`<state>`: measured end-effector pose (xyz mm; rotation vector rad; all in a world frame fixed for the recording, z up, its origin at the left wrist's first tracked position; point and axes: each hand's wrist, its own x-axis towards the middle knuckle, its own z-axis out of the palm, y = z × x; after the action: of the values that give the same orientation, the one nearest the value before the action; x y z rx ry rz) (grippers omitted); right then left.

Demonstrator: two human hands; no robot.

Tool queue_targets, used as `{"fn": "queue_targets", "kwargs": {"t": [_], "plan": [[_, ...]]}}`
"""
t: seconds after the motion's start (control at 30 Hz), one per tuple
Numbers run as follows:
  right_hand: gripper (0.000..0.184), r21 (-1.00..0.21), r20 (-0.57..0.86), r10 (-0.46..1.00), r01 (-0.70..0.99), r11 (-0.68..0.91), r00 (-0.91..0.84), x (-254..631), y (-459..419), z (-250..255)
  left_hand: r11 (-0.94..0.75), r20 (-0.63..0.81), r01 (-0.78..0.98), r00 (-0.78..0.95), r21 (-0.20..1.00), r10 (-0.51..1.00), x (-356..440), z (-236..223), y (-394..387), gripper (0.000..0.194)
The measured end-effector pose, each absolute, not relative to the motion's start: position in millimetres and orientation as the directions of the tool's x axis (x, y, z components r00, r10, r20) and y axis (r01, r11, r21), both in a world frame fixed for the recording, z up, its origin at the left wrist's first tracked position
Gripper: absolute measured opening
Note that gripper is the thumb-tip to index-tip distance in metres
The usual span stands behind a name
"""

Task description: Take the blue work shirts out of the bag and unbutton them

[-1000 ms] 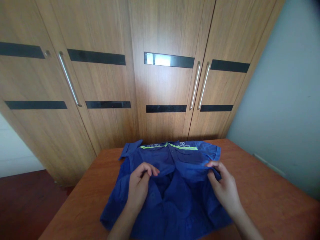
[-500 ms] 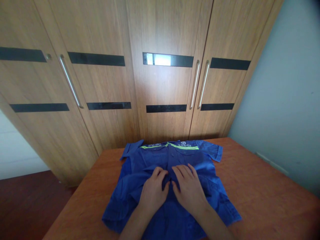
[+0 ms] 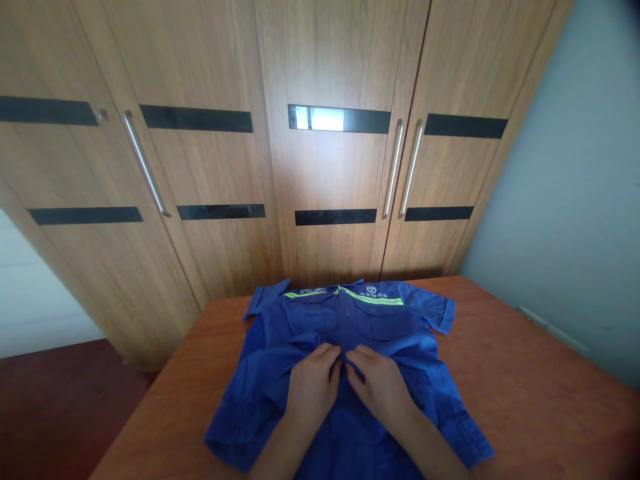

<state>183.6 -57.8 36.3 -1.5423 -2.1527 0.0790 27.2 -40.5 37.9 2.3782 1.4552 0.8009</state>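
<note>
Head: the blue shirt [image 3: 370, 327] lies front up on the table [image 3: 505, 360], the left hand [image 3: 313, 383] and right hand [image 3: 380, 380] meeting at its front placket [image 3: 346, 323]. Each pinches cloth between curled fingers and thumb; whether a button sits between the tips, I cannot tell. Handling it well likely calls for light fingertip pressure, level edges and little pull, since the cloth wrinkles softly. Neon-yellow strips [image 3: 375, 299] cross the chest; the smooth tabletop is reddish, wood-grained.
</note>
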Motion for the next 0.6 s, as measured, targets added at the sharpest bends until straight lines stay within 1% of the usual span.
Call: {"fn": "queue_targets", "kwargs": {"t": [0.17, 0.33, 0.4, 0.5, 0.57, 0.6], "plan": [[0.019, -0.378, 0.375, 0.923, 0.894, 0.240, -0.089, 180, -54, 32, -0.481, 0.352, 0.687, 0.334, 0.545, 0.875, 29, 40, -41, 0.032], [0.024, -0.358, 0.384, 0.922, 0.914, 0.191, -0.042, 178, -50, 27, -0.488, 0.357, 0.629, 0.334, 0.604, 0.872, 28, 38, -41, 0.036], [0.026, -0.381, 0.393, 0.920, 0.909, 0.170, -0.008, 179, -46, 26, -0.505, 0.360, 0.593, 0.354, 0.628, 0.863, 29, 39, -42, 0.038], [0.030, -0.465, 0.428, 0.904, 0.854, 0.233, -0.013, 189, -41, 26, -0.506, 0.379, 0.544, 0.336, 0.670, 0.862, 26, 40, -41, 0.038], [0.031, -0.534, 0.493, 0.870, 0.795, 0.287, 0.018, 201, -37, 29, -0.488, 0.413, 0.492, 0.261, 0.721, 0.872, 21, 41, -36, 0.034], [0.030, -0.571, 0.529, 0.846, 0.767, 0.292, 0.072, 210, -35, 31, -0.468, 0.426, 0.452, 0.197, 0.760, 0.883, 17, 42, -32, 0.030]]}}
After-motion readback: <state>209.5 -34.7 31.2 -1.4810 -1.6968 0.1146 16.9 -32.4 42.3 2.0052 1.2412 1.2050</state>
